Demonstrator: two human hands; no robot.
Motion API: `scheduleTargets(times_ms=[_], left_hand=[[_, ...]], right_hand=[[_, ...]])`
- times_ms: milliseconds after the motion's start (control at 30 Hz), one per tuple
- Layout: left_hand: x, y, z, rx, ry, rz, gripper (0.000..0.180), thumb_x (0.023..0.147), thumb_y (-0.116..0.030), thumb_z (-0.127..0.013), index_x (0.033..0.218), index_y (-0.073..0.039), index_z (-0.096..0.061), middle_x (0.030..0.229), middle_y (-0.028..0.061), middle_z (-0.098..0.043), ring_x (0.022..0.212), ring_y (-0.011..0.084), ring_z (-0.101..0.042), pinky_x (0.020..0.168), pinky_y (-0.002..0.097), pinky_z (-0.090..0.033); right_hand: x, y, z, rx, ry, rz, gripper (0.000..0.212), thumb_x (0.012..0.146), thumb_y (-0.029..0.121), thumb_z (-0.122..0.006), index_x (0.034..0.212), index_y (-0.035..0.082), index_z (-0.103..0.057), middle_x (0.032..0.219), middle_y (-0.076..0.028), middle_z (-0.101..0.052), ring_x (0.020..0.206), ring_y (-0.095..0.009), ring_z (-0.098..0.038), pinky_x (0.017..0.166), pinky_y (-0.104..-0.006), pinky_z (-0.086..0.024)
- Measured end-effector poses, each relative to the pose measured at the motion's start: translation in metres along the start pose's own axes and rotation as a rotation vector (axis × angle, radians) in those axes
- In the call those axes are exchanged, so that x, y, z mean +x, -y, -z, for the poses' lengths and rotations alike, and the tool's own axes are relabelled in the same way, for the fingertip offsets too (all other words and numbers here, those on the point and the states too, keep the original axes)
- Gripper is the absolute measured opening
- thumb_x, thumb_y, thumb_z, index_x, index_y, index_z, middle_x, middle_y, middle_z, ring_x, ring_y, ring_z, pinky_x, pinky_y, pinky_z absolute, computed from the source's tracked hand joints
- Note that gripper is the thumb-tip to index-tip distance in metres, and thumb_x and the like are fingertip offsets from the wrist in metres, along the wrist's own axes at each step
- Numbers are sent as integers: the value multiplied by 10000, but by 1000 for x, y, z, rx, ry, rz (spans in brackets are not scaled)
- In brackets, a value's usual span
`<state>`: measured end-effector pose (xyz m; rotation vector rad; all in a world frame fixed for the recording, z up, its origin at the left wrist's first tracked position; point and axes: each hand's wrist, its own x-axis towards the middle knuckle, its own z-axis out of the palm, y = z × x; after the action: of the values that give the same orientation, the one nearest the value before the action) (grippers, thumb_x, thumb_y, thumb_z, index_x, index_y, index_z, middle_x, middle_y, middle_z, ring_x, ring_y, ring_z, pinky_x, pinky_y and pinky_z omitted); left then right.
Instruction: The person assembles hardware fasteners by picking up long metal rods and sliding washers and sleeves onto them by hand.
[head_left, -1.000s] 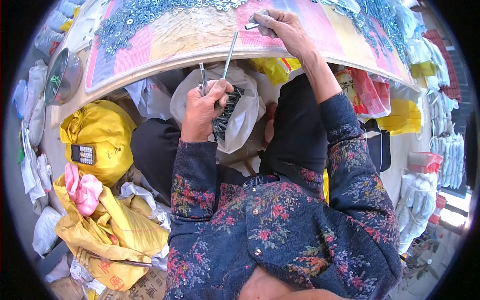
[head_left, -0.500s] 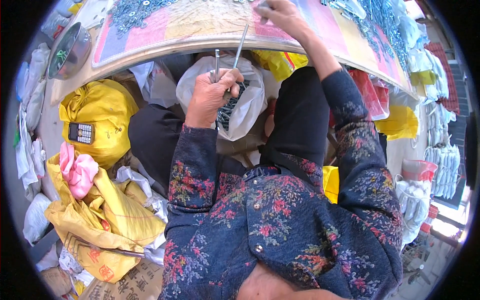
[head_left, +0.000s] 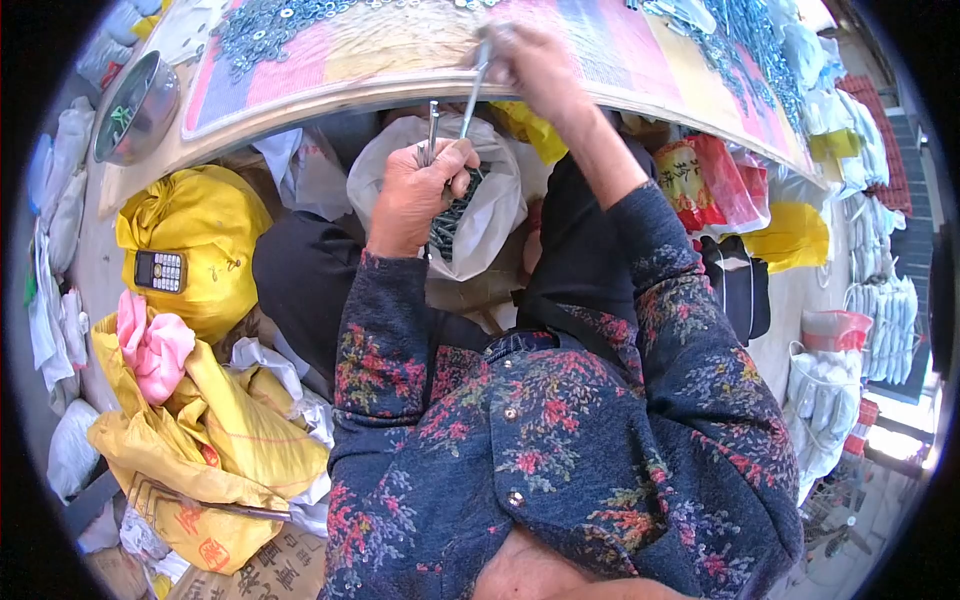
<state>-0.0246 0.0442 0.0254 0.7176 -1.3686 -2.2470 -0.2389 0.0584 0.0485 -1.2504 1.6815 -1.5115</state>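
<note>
My left hand [head_left: 410, 198] is closed around slim metal rods above an open white bag. One longer rod [head_left: 472, 108] slants up from its fingers, while a shorter rod [head_left: 433, 125] stands upright beside it. At the longer rod's upper end is my right hand [head_left: 535, 72], fingers curled in and blurred; whatever they pinch is too smeared to name. Below, the white bag [head_left: 382, 160] sits between my knees with many dark metal bolts [head_left: 455, 228] inside. Loose washers [head_left: 262, 38] lie on the striped mat at the far left.
The board's edge [head_left: 350, 100] runs above the bag, carrying a striped mat [head_left: 400, 55]. A metal bowl [head_left: 137, 108] stands at its left, and a heap of metal hardware [head_left: 735, 60] at its right. A phone [head_left: 160, 271] rests on a yellow bag [head_left: 215, 220].
My right hand has come left and down from over the mat to the longer rod's upper end. My left hand keeps its hold on the rods, almost unmoved.
</note>
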Motion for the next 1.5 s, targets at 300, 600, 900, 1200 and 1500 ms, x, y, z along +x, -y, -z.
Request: scheduleTargets(times_ms=[300,600,900,1200,1500], left_hand=[[-5,-14,46,-293,-393,-141,241,935,-298,-591,903,-64,-640,680,5,-595,481,41,-431,407,177,-293],[-29,-18,90,-877,-109,-201,290,932,-257,-605,1127,-44,-573,704,12,-519,405,56,-369,369,182,-299],[-14,-23,72,-444,-422,-249,300,911,-198,-644,1109,25,-614,727,56,-640,482,26,-427,392,152,-282],[-2,-17,40,-224,-326,-146,259,918,-201,-635,1071,7,-650,701,41,-607,501,23,-427,396,152,-279],[6,-15,28,-466,-120,-7,254,929,-206,-608,1034,25,-607,667,32,-551,446,31,-391,366,146,-264]], right_hand=[[-18,34,-96,190,490,-115,193,910,210,-644,963,26,-665,794,3,-644,613,-28,-489,566,-191,-403],[50,48,-148,-176,381,79,384,916,377,-606,1045,25,-686,820,-42,-665,764,-100,-568,678,-263,-470],[130,-3,-202,-983,4,506,257,819,258,-610,927,34,-675,986,-178,-636,882,-365,-651,757,-451,-521],[63,7,-100,575,186,-295,175,873,161,-676,810,-2,-664,738,-69,-671,576,-72,-574,499,-198,-425],[30,12,-75,-332,-50,308,89,859,104,-657,911,32,-669,737,-94,-670,565,-156,-606,559,-272,-479]])
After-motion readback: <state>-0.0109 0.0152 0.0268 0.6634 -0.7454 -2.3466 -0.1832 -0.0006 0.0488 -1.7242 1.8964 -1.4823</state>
